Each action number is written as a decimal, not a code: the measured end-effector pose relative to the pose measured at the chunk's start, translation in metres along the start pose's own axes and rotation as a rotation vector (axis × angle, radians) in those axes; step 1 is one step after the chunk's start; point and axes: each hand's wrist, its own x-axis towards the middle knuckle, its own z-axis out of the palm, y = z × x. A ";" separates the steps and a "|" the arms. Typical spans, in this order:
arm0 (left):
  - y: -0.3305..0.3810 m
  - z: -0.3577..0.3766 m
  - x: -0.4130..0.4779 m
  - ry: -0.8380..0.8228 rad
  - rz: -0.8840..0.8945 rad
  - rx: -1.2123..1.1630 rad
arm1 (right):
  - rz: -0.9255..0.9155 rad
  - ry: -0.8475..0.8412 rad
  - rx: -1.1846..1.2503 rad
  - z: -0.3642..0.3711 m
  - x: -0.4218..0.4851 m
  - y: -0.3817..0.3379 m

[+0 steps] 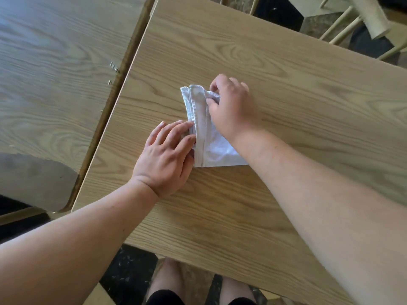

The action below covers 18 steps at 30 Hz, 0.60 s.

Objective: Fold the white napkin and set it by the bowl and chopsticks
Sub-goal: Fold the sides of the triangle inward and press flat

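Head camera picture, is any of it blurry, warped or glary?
Head view: the white napkin and both hands are fairly sharp; the table edges bow from wide-angle distortion; the chair at top right is smeared; pale glare washes the neighbouring tabletop.

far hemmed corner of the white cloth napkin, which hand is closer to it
Right. The right hand pinches the white cloth napkin just beside its far hemmed corner; the left hand rests flat at the near left edge.
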 end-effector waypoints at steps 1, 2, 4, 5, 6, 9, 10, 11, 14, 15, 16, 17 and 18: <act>0.000 0.000 0.000 0.000 0.001 0.002 | -0.010 0.050 -0.031 0.003 -0.004 -0.001; -0.001 0.000 0.000 0.000 0.001 0.004 | -0.018 0.100 -0.070 0.006 -0.007 -0.002; -0.001 0.000 0.001 -0.004 -0.002 0.007 | -0.029 0.199 -0.137 0.010 -0.015 -0.001; -0.001 -0.001 0.001 -0.007 -0.004 0.009 | -0.045 0.245 -0.134 0.010 -0.021 0.000; 0.000 -0.001 0.001 -0.011 -0.008 0.011 | -0.076 0.291 -0.105 0.009 -0.028 0.001; 0.001 0.000 0.001 -0.014 -0.013 0.019 | -0.198 0.325 0.008 0.009 -0.060 -0.001; 0.002 0.000 0.001 -0.009 -0.013 0.019 | -0.218 0.279 0.018 0.012 -0.073 -0.002; 0.002 0.000 0.001 -0.003 -0.014 0.020 | -0.220 0.208 0.014 0.015 -0.085 -0.003; 0.003 0.000 0.002 0.006 -0.015 0.020 | -0.198 0.032 -0.065 0.028 -0.112 0.004; 0.004 0.000 0.002 0.002 -0.012 0.019 | -0.197 0.007 -0.101 0.030 -0.117 0.010; 0.004 -0.001 0.001 -0.004 -0.012 0.017 | -0.197 -0.010 -0.134 0.030 -0.119 0.018; 0.004 -0.001 0.001 -0.009 -0.013 0.016 | -0.196 -0.020 -0.163 0.029 -0.120 0.025; 0.005 -0.001 0.001 -0.014 -0.015 0.016 | -0.192 -0.019 -0.187 0.026 -0.122 0.033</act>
